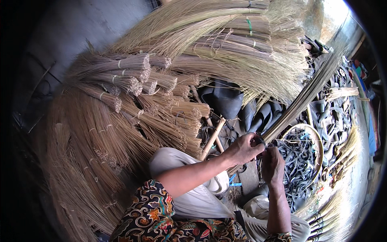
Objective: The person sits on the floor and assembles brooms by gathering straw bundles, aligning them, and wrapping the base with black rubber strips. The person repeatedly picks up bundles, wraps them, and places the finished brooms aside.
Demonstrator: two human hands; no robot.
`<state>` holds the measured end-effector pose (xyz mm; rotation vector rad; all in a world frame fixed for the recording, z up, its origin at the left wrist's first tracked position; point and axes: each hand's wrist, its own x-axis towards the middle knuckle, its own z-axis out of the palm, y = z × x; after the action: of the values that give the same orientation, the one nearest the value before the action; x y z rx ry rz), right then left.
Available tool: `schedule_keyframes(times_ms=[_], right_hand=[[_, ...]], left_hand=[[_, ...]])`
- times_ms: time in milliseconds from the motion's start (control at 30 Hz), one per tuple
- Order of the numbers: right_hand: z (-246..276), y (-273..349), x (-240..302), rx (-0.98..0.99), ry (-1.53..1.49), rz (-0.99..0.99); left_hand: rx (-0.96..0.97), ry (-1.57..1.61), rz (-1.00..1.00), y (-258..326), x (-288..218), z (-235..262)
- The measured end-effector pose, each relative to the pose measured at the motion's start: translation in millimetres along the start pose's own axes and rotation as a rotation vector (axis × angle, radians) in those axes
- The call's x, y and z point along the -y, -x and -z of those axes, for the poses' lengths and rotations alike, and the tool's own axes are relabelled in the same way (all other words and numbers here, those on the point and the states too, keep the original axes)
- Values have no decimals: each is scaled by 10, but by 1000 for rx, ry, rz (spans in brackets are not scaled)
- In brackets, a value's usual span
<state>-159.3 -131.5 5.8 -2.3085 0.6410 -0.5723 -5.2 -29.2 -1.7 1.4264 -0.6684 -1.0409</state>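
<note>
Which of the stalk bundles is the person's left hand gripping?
The long, slender bundle slanting from the left hand toward the upper right; the other bundles lie away from both hands.

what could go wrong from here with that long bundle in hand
The bundle of thin stalks might splay or slip if the left hand loosens. Its long far end, stretching past heaped dark strips, could snag if swung. The round basket is close by the right hand, so a careless movement might knock it.
</note>
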Motion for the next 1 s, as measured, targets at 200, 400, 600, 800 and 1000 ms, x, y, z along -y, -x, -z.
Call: schedule_keyframes(times_ms=[200,400,600,800,1000], right_hand=[[-163,-112,221,-193,106,59],[-252,-164,303,-265,126,43],[-46,-209,161,-179,242,102],[0,2,76,-5,-540,-59],[-321,344,339,51,-371,-403]], left_hand=[[-147,-76,-81,-86,70,-22],[-110,-89,-51,-146,330,55],[-3,-169,-193,-50,148,119],[44,269,-367,33,-51,-45],[52,411,-323,-91,-341,-156]])
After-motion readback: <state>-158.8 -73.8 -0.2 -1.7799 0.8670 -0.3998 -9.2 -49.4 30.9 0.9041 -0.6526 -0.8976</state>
